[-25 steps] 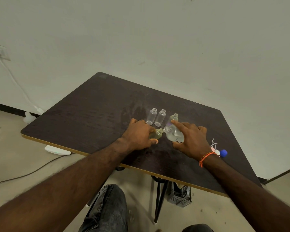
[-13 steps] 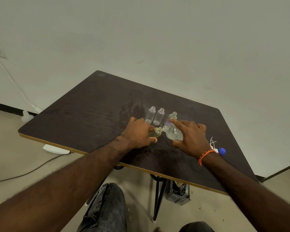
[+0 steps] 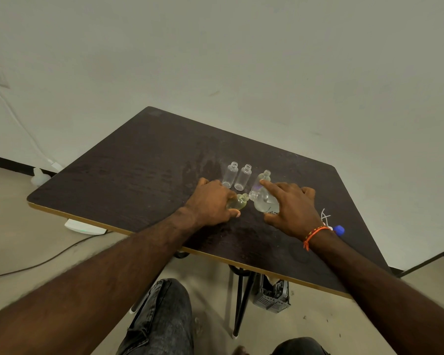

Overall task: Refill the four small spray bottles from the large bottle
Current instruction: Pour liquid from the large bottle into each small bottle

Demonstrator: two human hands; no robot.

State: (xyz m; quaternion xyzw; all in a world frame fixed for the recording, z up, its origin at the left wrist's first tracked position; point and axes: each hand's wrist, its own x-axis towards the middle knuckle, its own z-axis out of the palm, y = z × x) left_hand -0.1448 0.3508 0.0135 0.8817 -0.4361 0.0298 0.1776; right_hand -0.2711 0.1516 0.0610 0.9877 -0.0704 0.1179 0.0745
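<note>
A big dark brown wooden table stands by a pale wall. On it the right hand holds the large clear plastic bottle, fingers curled round its body with the pointer finger lying straight along the top. The bottle is tipped over so its open neck points left. The left hand has its fingers wrapped round a small clear bottle with yellowish liquid, tilted so its mouth meets the big bottle's mouth. The two necks look like they touch.

Behind the hands stand three more small clear bottles with no tops. Two empty-looking ones stand side by side, and a third small bottle stands just beside the right hand's pointer finger. A blue cap and some white spray tubes lie near the right wrist.

The mouths are tiny, so if either hand wobbles, liquid could spill on the table. Tipping the big bottle too fast could make the small one overflow. The right hand could also bump the third bottle and knock it down.
</note>
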